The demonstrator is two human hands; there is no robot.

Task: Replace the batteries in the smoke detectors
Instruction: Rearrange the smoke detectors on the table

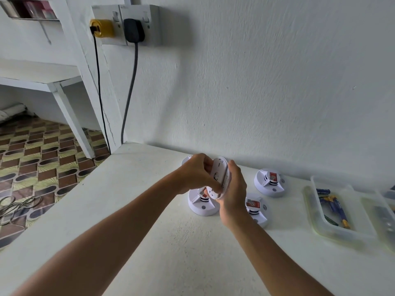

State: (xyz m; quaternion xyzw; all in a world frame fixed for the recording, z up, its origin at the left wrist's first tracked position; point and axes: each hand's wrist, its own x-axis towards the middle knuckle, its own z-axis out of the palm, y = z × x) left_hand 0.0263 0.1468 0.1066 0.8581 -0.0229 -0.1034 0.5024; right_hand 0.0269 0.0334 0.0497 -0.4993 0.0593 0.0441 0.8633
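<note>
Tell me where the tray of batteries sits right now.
In the head view, the clear plastic tray holding blue batteries sits on the white counter at the right, near the wall, just right of the rightmost smoke detector.

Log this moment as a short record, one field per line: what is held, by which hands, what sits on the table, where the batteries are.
held item: smoke detector, lifted off the table and tilted on edge
left hand: grips the detector's left side
right hand: cups its right side
on table: three detectors in full or part view, a fourth edge behind the hands
batteries: in a clear tray at the right
wall: two plugs in sockets, yellow and black
</note>
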